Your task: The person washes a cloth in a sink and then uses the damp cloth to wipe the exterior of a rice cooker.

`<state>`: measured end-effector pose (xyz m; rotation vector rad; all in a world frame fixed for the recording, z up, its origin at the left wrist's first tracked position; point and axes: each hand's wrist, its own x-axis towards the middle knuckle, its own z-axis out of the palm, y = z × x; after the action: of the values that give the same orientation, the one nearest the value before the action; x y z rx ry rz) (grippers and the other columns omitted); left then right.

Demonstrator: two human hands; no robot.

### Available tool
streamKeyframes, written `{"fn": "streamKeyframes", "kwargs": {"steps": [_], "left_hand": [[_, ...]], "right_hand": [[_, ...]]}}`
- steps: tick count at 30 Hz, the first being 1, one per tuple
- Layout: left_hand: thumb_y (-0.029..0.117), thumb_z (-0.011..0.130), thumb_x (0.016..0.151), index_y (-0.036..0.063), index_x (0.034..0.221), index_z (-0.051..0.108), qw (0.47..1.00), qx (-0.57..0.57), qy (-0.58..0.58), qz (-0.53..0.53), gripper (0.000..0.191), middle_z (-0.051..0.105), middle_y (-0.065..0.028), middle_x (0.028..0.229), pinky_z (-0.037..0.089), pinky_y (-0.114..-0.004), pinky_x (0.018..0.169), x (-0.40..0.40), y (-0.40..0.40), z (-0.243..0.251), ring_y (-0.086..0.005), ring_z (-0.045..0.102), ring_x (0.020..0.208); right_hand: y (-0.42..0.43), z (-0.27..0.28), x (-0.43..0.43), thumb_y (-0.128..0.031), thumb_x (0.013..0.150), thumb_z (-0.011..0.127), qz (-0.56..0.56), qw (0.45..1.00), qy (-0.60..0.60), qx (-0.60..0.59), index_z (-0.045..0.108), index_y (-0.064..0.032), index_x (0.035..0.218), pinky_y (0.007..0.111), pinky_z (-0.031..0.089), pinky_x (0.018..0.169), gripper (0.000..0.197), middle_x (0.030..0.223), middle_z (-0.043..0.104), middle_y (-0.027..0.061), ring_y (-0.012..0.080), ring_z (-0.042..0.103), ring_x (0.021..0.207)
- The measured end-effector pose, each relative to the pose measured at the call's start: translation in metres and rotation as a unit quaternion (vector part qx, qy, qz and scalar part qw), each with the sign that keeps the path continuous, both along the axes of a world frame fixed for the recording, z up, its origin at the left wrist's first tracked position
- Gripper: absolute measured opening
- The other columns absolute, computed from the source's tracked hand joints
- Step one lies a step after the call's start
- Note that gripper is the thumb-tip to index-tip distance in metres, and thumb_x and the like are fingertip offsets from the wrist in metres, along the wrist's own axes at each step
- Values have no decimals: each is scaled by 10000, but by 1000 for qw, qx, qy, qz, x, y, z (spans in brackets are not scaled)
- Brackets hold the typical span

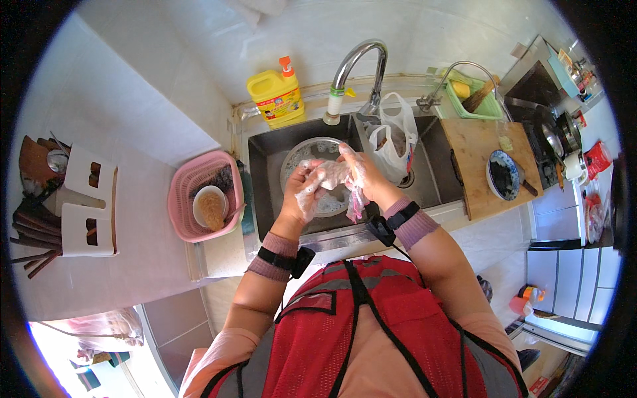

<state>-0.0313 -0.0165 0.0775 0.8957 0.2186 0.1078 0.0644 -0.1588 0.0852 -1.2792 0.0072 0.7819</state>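
Over the left basin of a steel double sink [308, 234], my left hand [304, 190] and my right hand [366, 175] grip a sudsy, bunched-up cloth [333, 174] between them. White foam coats the fingers of both hands. A pink-edged end of the cloth hangs down below my right hand. Beneath them, a round metal basin [288, 169] holds foamy water and is partly hidden by my hands. The chrome faucet [356, 54] with a white and green nozzle hangs just behind it; no stream of water is visible.
A yellow detergent jug [276, 97] stands behind the sink. White plastic bags [395, 149] sit in the right basin. To the left is a pink basket [176, 209] with a bowl and brush. A cutting board [460, 149] at right bears a blue-patterned bowl [503, 175] and a knife [527, 185].
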Motion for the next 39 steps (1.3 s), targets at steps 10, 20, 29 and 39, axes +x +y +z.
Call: {"fn": "streamKeyframes", "kwargs": {"steps": [10,20,29,39], "left_hand": [[365,567,930,82,1079,525,959,263,84,59,323,546,-18,820,407,-234,509,-2,10,-20,-111,497,648],[285,391,983,104,1102,555,970,-198,-44,-136,272,618,-116,1065,502,-412,848,19,10,-77,-243,609,974],[236,433,923,85,1190,542,984,-101,-23,-148,326,598,-95,1174,450,-386,957,16,17,-49,-241,545,1104],[272,372,978,119,1187,526,961,-251,106,-46,302,596,-123,1174,469,-425,934,24,-2,-34,-261,576,1066]], "right_hand": [[-4,0,-2,-77,832,650,76,974,-202,74,572,-18,936,254,462,672,143,846,562,9,87,529,752],[35,39,-55,-274,811,657,54,749,-650,-119,577,-121,876,429,480,548,184,680,633,108,330,628,609],[51,19,-51,-157,796,645,-12,718,-668,-195,609,-131,935,398,502,578,146,732,664,91,283,658,652],[40,2,-33,-133,802,642,-36,761,-595,-256,602,-124,1000,399,511,615,202,815,677,114,315,662,723]]}}
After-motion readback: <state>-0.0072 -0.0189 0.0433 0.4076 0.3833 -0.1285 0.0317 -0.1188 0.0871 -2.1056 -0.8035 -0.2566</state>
